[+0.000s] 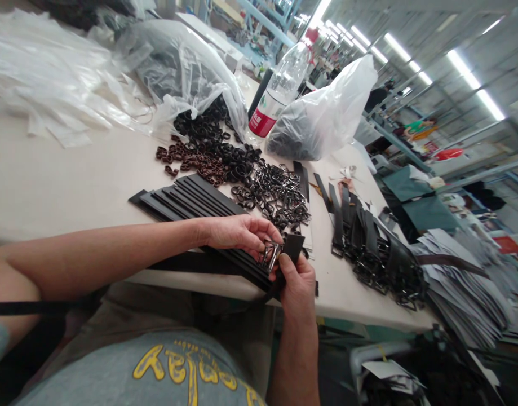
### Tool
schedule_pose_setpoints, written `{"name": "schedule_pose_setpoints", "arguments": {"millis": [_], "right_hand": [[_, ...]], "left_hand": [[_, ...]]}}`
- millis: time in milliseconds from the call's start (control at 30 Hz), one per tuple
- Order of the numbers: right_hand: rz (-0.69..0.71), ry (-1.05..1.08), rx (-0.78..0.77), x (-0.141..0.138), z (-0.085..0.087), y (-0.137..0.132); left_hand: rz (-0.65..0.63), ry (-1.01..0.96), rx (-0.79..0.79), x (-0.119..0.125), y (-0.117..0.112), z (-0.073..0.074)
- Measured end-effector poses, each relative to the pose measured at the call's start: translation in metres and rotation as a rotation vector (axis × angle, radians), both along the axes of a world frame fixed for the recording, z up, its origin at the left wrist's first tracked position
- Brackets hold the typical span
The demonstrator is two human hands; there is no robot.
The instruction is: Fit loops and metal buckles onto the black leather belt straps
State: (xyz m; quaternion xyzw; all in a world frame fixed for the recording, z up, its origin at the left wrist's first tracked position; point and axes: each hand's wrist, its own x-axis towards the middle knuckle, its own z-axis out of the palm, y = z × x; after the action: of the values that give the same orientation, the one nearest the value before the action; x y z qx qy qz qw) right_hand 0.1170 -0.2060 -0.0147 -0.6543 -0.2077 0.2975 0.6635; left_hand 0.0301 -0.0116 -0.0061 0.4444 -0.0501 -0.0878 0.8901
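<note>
Between the fingers of my left hand [242,233] are metal belt buckles [270,255]; I cannot tell how many. My right hand [299,282] pinches a black belt strap [293,247], its squared end pointing up beside the buckles. The strap's lower part drops below the table edge. Under my left wrist lies a fanned stack of black straps [191,194]. Just beyond my hands spreads a pile of loose metal buckles [279,189], next to black loops [237,160] and brown loops [195,160].
Straps with buckles [368,242] lie bunched on the right of the table [51,180]. A plastic bottle [269,107] stands at the back between a filled clear bag [182,62] and another bag [322,113]. Grey sheets [461,287] are stacked at far right.
</note>
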Motion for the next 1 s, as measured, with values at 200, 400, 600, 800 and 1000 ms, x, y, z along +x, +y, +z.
{"name": "schedule_pose_setpoints", "arguments": {"millis": [200,400,600,800,1000], "right_hand": [[-0.009,0.044,-0.011,0.0013,-0.0009,0.0028],[-0.044,0.094,0.065,0.001,0.0002,0.0053],[-0.101,0.129,0.149,-0.0019,-0.0043,0.0073],[-0.134,0.111,0.154,-0.0022,-0.0058,0.0094],[-0.128,0.021,0.096,0.003,-0.001,0.0079]], "left_hand": [[-0.001,-0.042,-0.026,0.0005,-0.0015,-0.0022],[0.069,-0.006,-0.064,0.0006,-0.0057,-0.0043],[0.066,0.106,-0.081,-0.0001,-0.0049,0.0015],[0.063,0.148,-0.075,0.0008,-0.0041,0.0007],[0.102,0.091,0.012,0.0026,-0.0033,0.0]]}}
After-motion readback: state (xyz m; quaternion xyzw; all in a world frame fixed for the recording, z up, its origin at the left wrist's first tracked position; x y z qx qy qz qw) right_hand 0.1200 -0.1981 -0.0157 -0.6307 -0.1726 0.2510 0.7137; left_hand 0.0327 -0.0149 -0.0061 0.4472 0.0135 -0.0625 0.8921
